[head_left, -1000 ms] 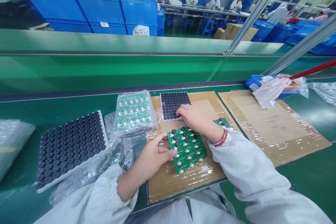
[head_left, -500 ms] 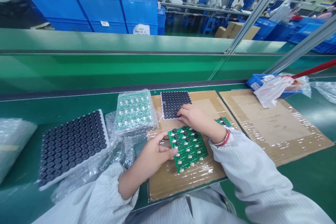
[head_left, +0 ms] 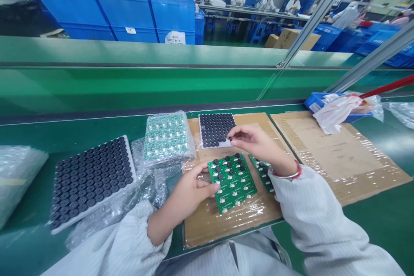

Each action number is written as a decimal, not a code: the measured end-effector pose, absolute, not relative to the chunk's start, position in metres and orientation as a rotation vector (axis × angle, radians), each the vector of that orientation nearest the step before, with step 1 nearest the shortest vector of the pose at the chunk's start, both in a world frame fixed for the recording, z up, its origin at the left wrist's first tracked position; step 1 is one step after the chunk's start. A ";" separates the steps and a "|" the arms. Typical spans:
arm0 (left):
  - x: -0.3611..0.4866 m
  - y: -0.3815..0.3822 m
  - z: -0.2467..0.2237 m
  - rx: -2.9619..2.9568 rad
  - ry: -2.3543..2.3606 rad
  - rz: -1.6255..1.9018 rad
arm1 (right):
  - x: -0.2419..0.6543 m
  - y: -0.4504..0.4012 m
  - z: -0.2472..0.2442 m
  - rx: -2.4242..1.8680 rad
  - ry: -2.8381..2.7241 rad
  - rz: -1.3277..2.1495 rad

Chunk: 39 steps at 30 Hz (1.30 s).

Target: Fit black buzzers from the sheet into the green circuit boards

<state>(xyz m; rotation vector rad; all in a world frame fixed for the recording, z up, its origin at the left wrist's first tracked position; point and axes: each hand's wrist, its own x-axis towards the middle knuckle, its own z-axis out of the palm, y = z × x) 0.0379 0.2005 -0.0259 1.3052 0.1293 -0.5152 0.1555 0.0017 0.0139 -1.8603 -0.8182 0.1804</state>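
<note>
My left hand [head_left: 187, 192] grips the left edge of a green circuit board panel [head_left: 233, 186], thumb on top. Black round buzzers sit on the panel's upper rows; white parts show across the lower ones. Pinched in the fingertips of my right hand [head_left: 255, 141] is a small black round buzzer [head_left: 230, 139], just above the near right corner of a foam sheet [head_left: 224, 144] filled with such buzzers. Another green panel [head_left: 262, 174] with black buzzers lies partly hidden under my right wrist.
Taped cardboard [head_left: 207, 228] lies beneath the panels, with a second cardboard sheet [head_left: 336, 155] to the right. Bubble-wrapped panels [head_left: 166, 136] and a larger tray of buzzers [head_left: 93, 181] stand left. A blue bin [head_left: 315, 102] holds plastic bags. People work in the background.
My right hand has moved right and slightly back from the foam sheet, with a buzzer now visible in its fingertips. More of the second panel shows. My left hand stays on its panel.
</note>
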 end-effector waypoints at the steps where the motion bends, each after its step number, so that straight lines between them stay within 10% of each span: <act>1: 0.038 0.201 -0.027 1.300 0.119 -0.513 | 0.152 -0.001 0.018 -1.738 -0.780 0.207; 39: 0.035 0.197 -0.012 1.375 0.153 -0.560 | 0.029 0.009 -0.022 -2.040 -0.852 -0.424</act>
